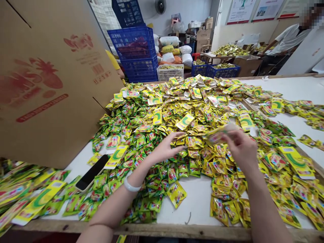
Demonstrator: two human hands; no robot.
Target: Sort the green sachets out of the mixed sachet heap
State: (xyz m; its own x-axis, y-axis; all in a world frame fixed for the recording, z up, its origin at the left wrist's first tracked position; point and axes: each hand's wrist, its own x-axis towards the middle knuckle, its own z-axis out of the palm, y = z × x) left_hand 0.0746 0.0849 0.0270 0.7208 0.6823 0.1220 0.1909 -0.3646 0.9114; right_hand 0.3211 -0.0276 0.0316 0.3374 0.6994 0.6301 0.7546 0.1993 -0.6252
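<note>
Across the far side of the room, blue crates (135, 50) stood stacked at eleven o'clock, a fan (160, 6) hung on the wall at twelve, with plump sacks (169, 41) below it. Over at two, another person (288, 38) in a light shirt was beside a second heap of packets. And what a load on the white tabletop (194, 189)! Green packets (153, 190) crowded from nine round to six, yellow packets (222, 189) filled four and five, and yellow cartons (186, 121) lay scattered over the heap, thickest towards one. A big cardboard box (50, 84) loomed at half past nine; a dark-screened phone (92, 173) rested at eight, touching a carton.

Now to the hands! At three, just right of centre, was the blurred yellow pack (215, 135), caught between the thumb and fingers of the right hand (241, 148): that grip was clamped on it, above the heap. Carton or packet? Too smeared to tell, and whether it touched anything below could not be told either. Near the centre, towards six, the left hand (169, 148) had its grip apart, thumb and fingers spread over the packets, a pale bangle (131, 183) round the wrist.
</note>
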